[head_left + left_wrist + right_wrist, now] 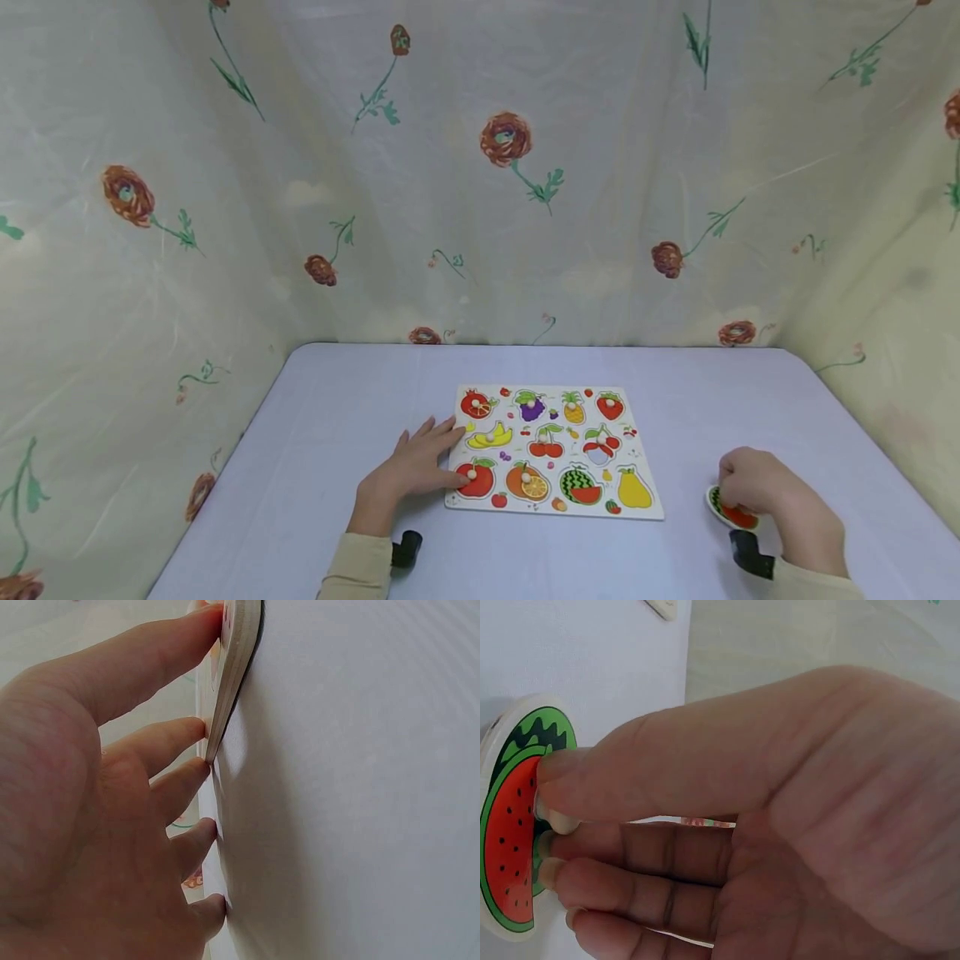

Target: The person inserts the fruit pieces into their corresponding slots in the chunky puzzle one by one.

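A white fruit puzzle board (572, 452) lies on the table, its pictures in rows, several of them with small knobs. My left hand (412, 467) rests at its left side, the fingers fairly straight and spread. In the left wrist view the thumb (172, 656) reaches over the board's edge (234, 667), while the little finger comes down beside it. To the right of the board, my right hand (768, 487) pinches a watermelon puzzle piece (510, 832) by its knob (562, 822), between thumb and fingertips. That piece sits at the table surface, partly covered by the hand in the head view.
The white table (360, 379) has rounded far corners. A flower-printed curtain (585, 275) hangs close behind it and along both sides. Dark bands with a black camera mount (406, 550) show at each wrist.
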The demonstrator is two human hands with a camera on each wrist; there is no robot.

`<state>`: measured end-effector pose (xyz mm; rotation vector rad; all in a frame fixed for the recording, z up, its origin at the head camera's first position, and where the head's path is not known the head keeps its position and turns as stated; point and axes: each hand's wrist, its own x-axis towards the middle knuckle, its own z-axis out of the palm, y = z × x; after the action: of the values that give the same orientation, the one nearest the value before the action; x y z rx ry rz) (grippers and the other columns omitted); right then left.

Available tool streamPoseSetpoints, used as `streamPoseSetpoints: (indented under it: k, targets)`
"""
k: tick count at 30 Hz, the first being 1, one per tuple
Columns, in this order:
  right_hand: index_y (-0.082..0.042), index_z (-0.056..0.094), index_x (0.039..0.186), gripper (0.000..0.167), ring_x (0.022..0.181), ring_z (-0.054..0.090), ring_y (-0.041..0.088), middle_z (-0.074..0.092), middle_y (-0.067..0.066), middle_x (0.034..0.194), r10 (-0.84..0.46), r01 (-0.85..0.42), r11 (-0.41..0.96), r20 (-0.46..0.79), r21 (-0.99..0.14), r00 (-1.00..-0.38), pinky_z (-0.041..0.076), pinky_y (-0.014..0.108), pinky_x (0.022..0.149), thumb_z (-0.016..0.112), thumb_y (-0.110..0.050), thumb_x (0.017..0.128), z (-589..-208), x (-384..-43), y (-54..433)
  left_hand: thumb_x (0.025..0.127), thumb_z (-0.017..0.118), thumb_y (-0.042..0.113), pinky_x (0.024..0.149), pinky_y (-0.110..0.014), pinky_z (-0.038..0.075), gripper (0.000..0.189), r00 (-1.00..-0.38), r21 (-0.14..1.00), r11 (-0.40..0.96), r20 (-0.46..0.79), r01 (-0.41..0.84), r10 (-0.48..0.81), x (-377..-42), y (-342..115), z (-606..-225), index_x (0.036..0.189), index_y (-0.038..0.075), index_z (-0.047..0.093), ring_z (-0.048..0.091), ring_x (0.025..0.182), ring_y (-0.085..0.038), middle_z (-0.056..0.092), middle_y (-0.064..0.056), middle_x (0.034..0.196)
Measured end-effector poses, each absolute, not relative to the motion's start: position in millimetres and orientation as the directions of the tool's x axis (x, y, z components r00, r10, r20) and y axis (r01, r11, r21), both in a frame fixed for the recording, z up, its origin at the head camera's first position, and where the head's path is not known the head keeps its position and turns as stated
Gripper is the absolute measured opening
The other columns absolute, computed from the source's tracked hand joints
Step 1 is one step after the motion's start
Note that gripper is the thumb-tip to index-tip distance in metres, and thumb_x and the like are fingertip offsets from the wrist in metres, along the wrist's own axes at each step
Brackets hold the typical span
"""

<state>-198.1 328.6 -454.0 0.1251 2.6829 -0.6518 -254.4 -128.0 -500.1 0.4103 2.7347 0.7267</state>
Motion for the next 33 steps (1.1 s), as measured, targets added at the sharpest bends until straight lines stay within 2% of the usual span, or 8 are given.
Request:
streamPoseSetpoints:
  k: [8, 19, 33]
  targets:
    - [-0.007, 0.057, 0.071, 0.008, 0.062, 0.049, 0.018, 0.052, 0.004, 0.067, -0.014, 0.126, 0.901, -0.319, -0.415, -0.948, 0.038, 0.028, 0.054, 0.056, -0.001, 0.076, -452.0, -200.0, 313.7, 0.08, 0.076, 0.048, 0.122, -0.066, 0.008, 0.083, -0.92, 0.51, 0.836, -0.196, 0.2, 0.339, -254.9, -128.0, -500.2, 0.152, 0.024, 0.042, 0.013, 0.156, -0.033, 0.03, -0.002, 0.164]
    - [-0.006, 0.06, 0.077, 0.006, 0.068, 0.05, 0.019, 0.054, 0.006, 0.072, -0.018, 0.12, 0.91, -0.325, -0.397, -0.946, 0.04, 0.028, 0.057, 0.062, -0.002, 0.081, -456.2, -208.0, 279.3, 0.08, 0.076, 0.049, 0.122, -0.066, 0.008, 0.083, -0.921, 0.511, 0.837, -0.196, 0.196, 0.336, -253.6, -127.8, -499.2, 0.152, 0.023, 0.043, 0.013, 0.156, -0.032, 0.03, -0.002, 0.164]
    - [-0.006, 0.057, 0.075, 0.012, 0.068, 0.05, 0.019, 0.053, 0.006, 0.071, -0.059, 0.073, 0.908, -0.297, -0.414, -0.953, 0.039, 0.028, 0.059, 0.066, -0.001, 0.082, -459.2, -209.8, 246.7, 0.08, 0.076, 0.048, 0.123, -0.065, 0.008, 0.083, -0.923, 0.515, 0.835, -0.191, 0.195, 0.334, -253.3, -128.9, -499.2, 0.152, 0.023, 0.043, 0.013, 0.156, -0.032, 0.03, -0.001, 0.164]
